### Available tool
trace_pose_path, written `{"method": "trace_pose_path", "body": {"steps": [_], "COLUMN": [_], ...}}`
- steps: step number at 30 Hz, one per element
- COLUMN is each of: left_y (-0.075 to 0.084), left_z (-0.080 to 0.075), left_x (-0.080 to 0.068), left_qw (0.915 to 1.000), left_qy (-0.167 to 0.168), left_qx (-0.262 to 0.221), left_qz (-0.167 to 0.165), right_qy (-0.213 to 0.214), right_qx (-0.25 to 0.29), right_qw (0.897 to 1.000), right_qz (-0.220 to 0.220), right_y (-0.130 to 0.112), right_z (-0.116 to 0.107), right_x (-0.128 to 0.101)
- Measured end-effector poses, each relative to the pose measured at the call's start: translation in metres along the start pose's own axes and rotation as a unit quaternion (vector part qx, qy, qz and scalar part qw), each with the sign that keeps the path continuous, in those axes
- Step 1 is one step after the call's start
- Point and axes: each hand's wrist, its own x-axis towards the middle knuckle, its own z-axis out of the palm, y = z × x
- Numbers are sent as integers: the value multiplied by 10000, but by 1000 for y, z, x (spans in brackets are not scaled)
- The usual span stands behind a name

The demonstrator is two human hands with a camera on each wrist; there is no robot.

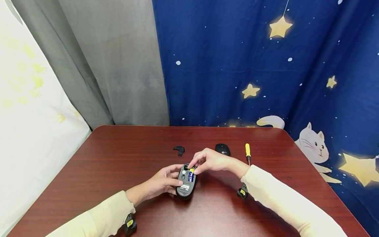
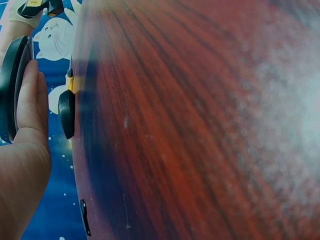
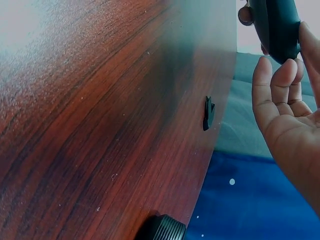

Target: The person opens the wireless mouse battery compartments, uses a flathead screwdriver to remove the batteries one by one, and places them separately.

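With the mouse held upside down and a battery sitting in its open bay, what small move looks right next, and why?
Probably press the battery flat into its bay. The left hand holds the mouse underside up above the table, the right hand has its fingertips at the battery's top end, and the small black cover lies apart, further back on the table, so the bay is open.

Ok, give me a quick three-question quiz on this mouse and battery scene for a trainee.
1. True or false: the battery sits in the upturned mouse.
2. Which hand steadies that mouse: A) left hand B) right hand?
3. Fill in: the handle of the screwdriver is ____.

Key: 1 true. 2 A; the right hand's fingertips are at the battery. 3 yellow.
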Motion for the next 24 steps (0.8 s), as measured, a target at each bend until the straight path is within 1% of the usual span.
{"method": "trace_pose_path", "body": {"steps": [3, 7, 13, 19, 24], "left_y": [0, -1, -1, -1, 0], "left_z": [0, 0, 0, 0, 1], "left_x": [0, 0, 0, 0, 0], "left_qw": [10000, 10000, 10000, 10000, 10000], "left_qy": [14, 60, 26, 2, -61], "left_qx": [8, 20, 13, 21, -24], "left_qz": [8, -20, -21, -38, -9], "right_qy": [-7, -12, -16, -97, -54], "right_qx": [-120, -141, 57, 208, 340], "right_qw": [9999, 9998, 9999, 9997, 9993], "right_qz": [69, 111, 143, 81, 131], "right_y": [-1, -2, -1, -2, -3], "right_z": [0, 1, 2, 1, -1], "right_x": [0, 0, -1, 0, 0]}}
